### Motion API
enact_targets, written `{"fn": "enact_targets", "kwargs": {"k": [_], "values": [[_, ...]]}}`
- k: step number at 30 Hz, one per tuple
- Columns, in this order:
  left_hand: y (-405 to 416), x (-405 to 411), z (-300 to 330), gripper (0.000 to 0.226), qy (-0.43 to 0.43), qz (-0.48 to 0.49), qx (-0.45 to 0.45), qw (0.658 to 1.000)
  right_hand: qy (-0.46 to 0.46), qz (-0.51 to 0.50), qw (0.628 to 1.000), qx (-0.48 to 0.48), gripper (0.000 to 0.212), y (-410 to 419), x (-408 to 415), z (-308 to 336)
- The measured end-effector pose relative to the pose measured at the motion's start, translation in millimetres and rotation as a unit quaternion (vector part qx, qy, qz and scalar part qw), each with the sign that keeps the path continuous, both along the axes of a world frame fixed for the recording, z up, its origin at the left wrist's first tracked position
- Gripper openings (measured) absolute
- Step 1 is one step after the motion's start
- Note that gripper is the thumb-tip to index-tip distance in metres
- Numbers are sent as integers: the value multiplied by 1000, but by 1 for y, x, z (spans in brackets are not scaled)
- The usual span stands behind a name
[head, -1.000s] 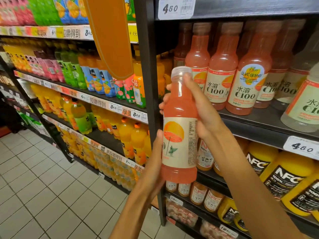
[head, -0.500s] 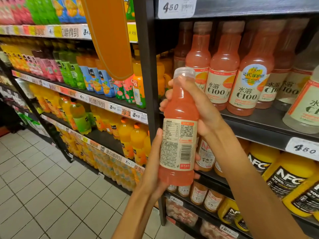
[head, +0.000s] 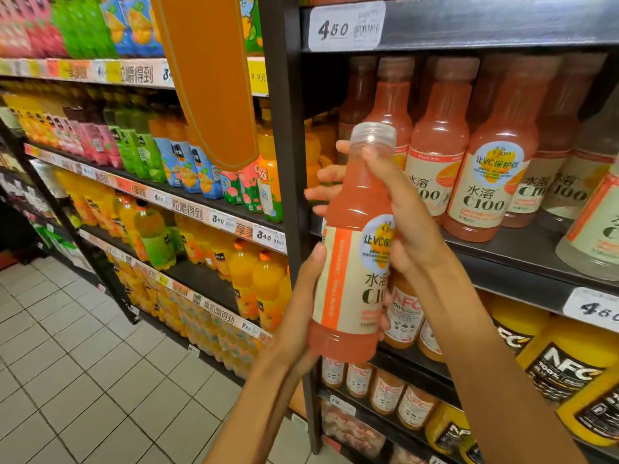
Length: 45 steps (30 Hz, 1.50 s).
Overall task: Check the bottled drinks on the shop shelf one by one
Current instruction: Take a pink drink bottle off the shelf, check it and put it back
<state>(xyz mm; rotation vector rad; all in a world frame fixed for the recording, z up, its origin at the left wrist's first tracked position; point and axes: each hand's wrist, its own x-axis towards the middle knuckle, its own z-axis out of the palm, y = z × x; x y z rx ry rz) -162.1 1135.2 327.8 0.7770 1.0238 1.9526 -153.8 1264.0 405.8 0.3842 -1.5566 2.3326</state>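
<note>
You held a pink plastic drink bottle with a clear cap (head: pixel 351 249) upright before the dark metal shelf (head: pixel 502 262). Your left hand (head: pixel 298 316) gripped its base; your right hand (head: pixel 402 216) wrapped its neck. Matching pink C100 bottles (head: pixel 482 182) stood behind.

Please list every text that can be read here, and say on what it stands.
"让VC保", "水溶", "C1": held bottle
"让VC保护你", "水溶 C100": shelf bottle
"NFC 100%": yellow bottle
"450": price tag
"340": price tag
Small print on the labels: unreadable.
</note>
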Motion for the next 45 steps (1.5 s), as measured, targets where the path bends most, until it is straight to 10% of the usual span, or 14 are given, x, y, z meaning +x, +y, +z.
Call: {"fn": "enact_targets", "kwargs": {"k": [9,17,33,38,45], "values": [[11,-24,-7,58,169,206,-69,961,39,-129,986,97,22,4,-13,10],[36,-43,-4,72,360,358,-122,853,99,-306,922,214,32,5,-39,21],[80,-79,11,70,320,448,-98,829,130,-397,832,365,57,15,-81,37],[84,-85,13,70,326,448,-111,825,152,-461,766,421,62,22,-72,28],[98,-102,15,75,352,462,-176,795,109,-576,576,569,52,31,-70,-1]]}}
